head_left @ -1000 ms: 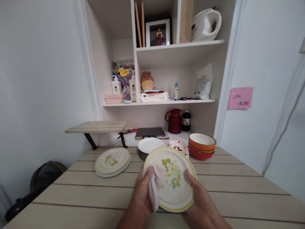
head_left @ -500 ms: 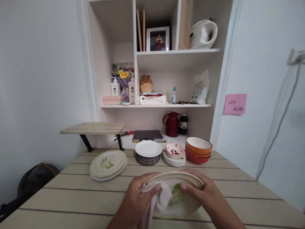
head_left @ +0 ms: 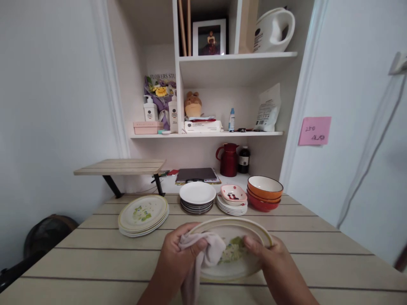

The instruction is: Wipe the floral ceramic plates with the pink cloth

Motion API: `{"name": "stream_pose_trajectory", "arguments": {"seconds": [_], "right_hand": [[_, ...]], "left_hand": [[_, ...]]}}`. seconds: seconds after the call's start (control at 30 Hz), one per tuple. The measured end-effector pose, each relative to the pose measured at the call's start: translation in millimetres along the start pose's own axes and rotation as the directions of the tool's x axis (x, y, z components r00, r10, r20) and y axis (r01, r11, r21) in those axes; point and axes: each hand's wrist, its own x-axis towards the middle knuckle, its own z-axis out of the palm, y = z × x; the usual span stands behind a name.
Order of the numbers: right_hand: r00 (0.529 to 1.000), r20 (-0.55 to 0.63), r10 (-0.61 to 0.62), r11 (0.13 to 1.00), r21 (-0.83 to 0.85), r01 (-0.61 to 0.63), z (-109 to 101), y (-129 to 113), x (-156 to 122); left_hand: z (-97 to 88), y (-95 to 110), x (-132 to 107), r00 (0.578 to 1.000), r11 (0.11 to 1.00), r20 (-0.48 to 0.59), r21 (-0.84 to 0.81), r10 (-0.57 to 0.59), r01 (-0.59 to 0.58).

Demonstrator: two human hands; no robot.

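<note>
Gripping the floral plate (head_left: 234,266) btwn both hands, the person had it tilted at the front of the slatted tabletop (head_left: 79,264), approx. center; couldn't tell if its lower edge touched the wood. L hand (head_left: 178,256) was closed on a pale pink cloth (head_left: 214,250) plus the plate's L rim, thumb pressing cloth against the plate's face, loose end hanging down. R hand (head_left: 271,260) was wrapped round the R rim, thumb on the inner face, fingers mostly hidden behind. Farther back, L to R: a stack of matching floral plates (head_left: 143,212) near the wood riser (head_left: 121,167), a white-topped stack of dark-edged plates (head_left: 197,192), a pink sq. dish (head_left: 233,193) atop small white plates (head_left: 231,209), & orange/red bowls (head_left: 265,195) stacked just beside those.
</note>
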Motion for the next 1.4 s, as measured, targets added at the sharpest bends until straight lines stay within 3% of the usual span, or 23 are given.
{"name": "stream_pose_trajectory", "arguments": {"seconds": [0.13,0.33,0.53,0.93,1.07,1.13,1.23,1.33,1.4], "right_hand": [[0.993,-0.092,0.07,0.984,0.17,-0.054,2,10,1],[0.977,-0.136,0.162,0.928,0.357,-0.105,3,18,4],[0.961,-0.149,0.234,0.874,0.466,-0.14,5,29,7],[0.945,0.02,0.325,0.726,0.635,-0.263,13,40,12],[0.94,0.058,0.335,0.76,0.574,-0.306,12,32,13],[0.962,0.059,0.265,0.843,0.471,-0.261,11,26,14],[0.997,-0.058,0.058,0.976,0.212,-0.044,8,15,16],[0.972,-0.157,-0.177,0.984,-0.045,0.172,-1,4,16],[0.925,-0.163,-0.342,0.923,-0.243,0.298,-10,-2,15]], "left_hand": [[0.5,-4,-1,0.999,0.994,-0.022,-0.102,-0.042,0.04],[14.2,-8,-4,0.98,0.953,-0.117,-0.276,-0.162,0.125],[26.2,-15,-4,0.979,0.916,-0.113,-0.385,-0.169,0.113],[36.6,-50,0,0.974,0.838,-0.041,-0.519,-0.221,0.169],[37.3,-48,-1,0.964,0.829,-0.083,-0.533,-0.251,0.17],[32.3,-41,0,0.964,0.847,-0.118,-0.512,-0.237,0.146],[21.6,-30,-1,0.974,0.923,-0.157,-0.373,-0.162,0.093],[14.7,-24,-6,0.984,0.993,-0.175,-0.115,-0.03,0.01],[13.3,-24,-10,0.986,0.983,-0.071,0.112,0.153,-0.144]]}}
